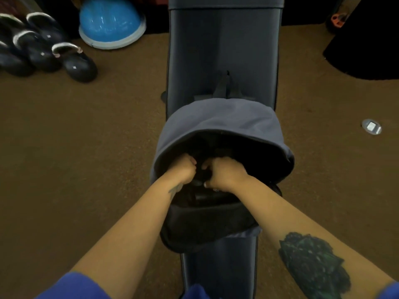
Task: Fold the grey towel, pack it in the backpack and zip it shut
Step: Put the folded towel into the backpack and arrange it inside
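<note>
A grey-blue backpack (216,119) lies on a dark padded bench (222,50), its main opening gaping toward me and its black carry handle pointing away. Both of my hands are inside the opening, close together. My left hand (185,169) and my right hand (225,172) are curled into fists and grip a dark bundle of cloth, the grey towel (200,174), just inside the mouth. Most of the towel is lost in the dark interior. The backpack's black lower lip (207,225) sags under my wrists.
Several dark kettlebells (54,57) stand on the brown carpet at the far left, beside a blue balance dome (110,22). A black mat (367,50) lies at the far right. A small metal disc (371,126) is set in the floor on the right.
</note>
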Demonstrator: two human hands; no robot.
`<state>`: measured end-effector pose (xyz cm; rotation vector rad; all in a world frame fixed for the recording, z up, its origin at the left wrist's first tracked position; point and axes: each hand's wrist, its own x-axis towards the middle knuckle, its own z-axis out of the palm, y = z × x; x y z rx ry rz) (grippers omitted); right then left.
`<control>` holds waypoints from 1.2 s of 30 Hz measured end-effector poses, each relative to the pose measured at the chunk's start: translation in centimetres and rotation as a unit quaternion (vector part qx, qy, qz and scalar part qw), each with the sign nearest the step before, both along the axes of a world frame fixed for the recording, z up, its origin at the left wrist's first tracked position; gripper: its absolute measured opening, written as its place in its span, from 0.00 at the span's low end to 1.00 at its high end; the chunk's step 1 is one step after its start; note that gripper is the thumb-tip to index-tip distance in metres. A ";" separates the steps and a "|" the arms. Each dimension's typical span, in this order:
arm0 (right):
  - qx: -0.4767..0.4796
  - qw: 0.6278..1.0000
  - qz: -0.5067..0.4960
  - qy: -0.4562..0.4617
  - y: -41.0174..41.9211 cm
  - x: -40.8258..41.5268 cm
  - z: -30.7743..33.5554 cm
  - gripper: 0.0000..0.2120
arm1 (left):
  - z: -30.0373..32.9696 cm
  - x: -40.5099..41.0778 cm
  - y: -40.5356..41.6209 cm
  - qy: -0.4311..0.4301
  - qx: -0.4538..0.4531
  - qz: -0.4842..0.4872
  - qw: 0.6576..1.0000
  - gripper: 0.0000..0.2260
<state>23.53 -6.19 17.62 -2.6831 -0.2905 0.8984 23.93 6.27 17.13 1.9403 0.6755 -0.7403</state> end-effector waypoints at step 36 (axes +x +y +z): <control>-0.044 0.997 0.029 -0.053 -7.8 -3.0 -0.4 0.48 | -0.3 -7.8 0.1 0.020 0.188 -0.427 0.884 0.09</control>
